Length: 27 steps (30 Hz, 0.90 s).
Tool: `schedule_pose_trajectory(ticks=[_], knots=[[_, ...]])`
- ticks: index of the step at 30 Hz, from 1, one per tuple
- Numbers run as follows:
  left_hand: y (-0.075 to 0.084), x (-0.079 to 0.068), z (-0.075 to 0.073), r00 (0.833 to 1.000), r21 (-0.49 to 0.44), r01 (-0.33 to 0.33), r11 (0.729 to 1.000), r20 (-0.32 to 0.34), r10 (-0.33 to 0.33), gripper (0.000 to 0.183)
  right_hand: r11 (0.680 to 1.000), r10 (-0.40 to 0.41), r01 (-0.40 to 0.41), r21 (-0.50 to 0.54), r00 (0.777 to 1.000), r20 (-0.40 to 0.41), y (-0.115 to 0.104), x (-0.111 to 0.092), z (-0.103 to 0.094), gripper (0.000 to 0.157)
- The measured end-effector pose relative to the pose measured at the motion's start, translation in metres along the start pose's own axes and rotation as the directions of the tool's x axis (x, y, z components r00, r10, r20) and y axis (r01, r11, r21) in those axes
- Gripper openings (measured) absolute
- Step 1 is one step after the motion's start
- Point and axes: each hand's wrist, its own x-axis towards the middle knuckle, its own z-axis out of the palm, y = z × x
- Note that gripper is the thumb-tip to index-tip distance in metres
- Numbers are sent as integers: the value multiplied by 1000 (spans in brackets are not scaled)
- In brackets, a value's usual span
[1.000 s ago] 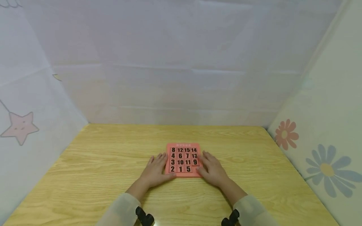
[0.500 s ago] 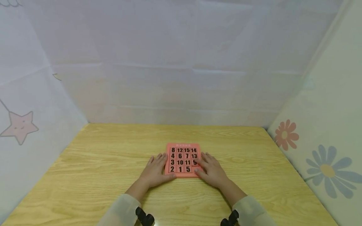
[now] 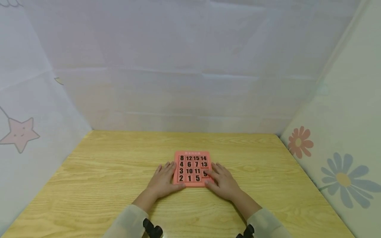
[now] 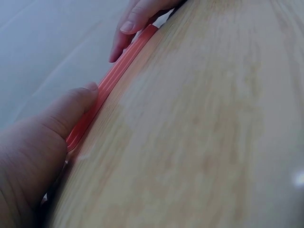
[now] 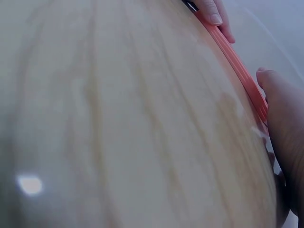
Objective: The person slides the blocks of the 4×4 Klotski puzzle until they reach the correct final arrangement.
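A pink number slide puzzle (image 3: pixel 193 153) lies flat on the wooden table, with black numbers on its square tiles. My left hand (image 3: pixel 162 181) holds its left side, fingers along the edge and thumb (image 4: pixel 78 107) at the near edge. My right hand (image 3: pixel 224 183) is at the right side. One of its fingertips touches the 9 tile (image 3: pixel 204 174), which sits partway between the third row and the bottom right space. The right thumb (image 5: pixel 268 78) is by the near right corner, over that space. In the wrist views the puzzle shows only edge-on, so its tiles are hidden there.
The wood-grain table (image 3: pixel 119 152) spreads around the puzzle. Pale cloth walls stand at the back and both sides, printed with a pink star (image 3: pixel 20 135) and flowers (image 3: pixel 343 180). Black wrist mounts (image 3: pixel 152 228) sit at both sleeves.
My right fingertip has come onto the 9 tile from the right edge, and the tile has slid partly toward me. The right thumb has shifted slightly left. My left hand has stayed put.
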Motion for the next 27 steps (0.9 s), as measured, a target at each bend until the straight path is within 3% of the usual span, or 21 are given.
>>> schedule_pose_trajectory(ticks=[27], knots=[[-3, 1, 4, 1000, 3, 5, 1000, -3, -5, 108, 998, -27, 28, 61, 1000, -9, -4, -11, -2, 48]])
